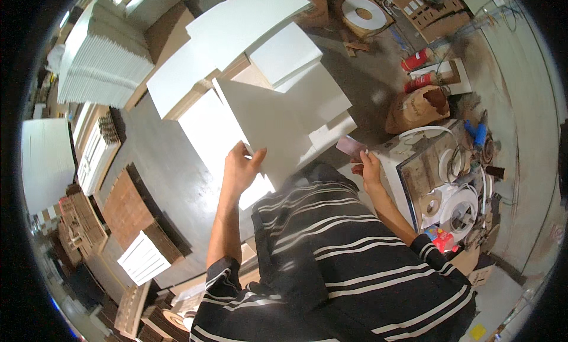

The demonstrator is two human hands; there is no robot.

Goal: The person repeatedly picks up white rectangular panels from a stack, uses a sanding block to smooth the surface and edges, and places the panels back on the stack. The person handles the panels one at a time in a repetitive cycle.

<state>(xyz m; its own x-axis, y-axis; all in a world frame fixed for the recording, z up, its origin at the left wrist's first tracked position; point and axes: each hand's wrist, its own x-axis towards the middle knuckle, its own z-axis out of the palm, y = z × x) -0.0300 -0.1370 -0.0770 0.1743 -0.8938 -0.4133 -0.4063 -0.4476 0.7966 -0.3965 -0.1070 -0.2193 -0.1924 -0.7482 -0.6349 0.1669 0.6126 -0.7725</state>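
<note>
My left hand [239, 170] pinches the near left edge of a white board [266, 123]. The board leans at a tilt over other white boards stacked in front of me. In my right hand [369, 170], a small flat pinkish-grey piece [350, 147] sticks out past the fingers; its exact kind I cannot make out. That hand is to the right of the stack, apart from the board. A smaller white board [287, 53] lies farther back on the pile, and a long white board [248, 22] lies beyond it.
A tall stack of white panels [103, 58] stands far left. To my right, a worktable [408, 188] carries rolls of white edging [458, 209]. Behind it are a brown paper bag [417, 110] and red cylinders [418, 59]. Brown boards [127, 209] lie at the left.
</note>
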